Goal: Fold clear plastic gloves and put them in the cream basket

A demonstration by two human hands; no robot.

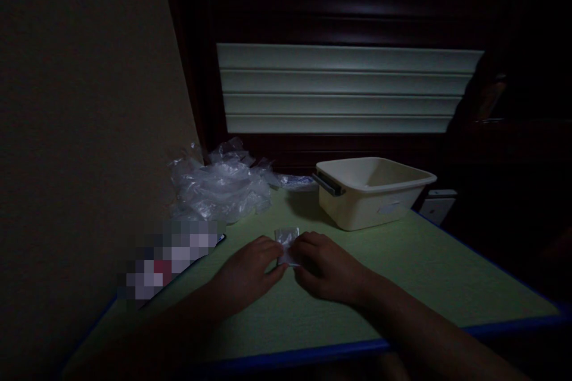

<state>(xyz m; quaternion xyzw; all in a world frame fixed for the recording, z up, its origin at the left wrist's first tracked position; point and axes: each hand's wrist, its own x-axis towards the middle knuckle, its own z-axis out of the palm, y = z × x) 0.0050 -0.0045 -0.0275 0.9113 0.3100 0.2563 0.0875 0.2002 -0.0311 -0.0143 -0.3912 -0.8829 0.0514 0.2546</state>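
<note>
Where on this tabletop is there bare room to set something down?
Bare green tabletop lies between the cream tub, right forearm and blue edge; a smaller patch lies between the forearms. Crowded: the left side, with heaped clear plastic, and the middle, where left hand and right hand hold a clear packet.

The blue-edged green table [438,274] carries crumpled clear plastic [218,184], a cream basin [357,208] and a pixelated object [176,262].

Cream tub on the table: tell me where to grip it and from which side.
Probably best to take the cream tub by the dark handle on its left end, coming from the left: it juts outward just below the rim, so fingers could likely hook it. The opposite end's outer face is hidden.
</note>
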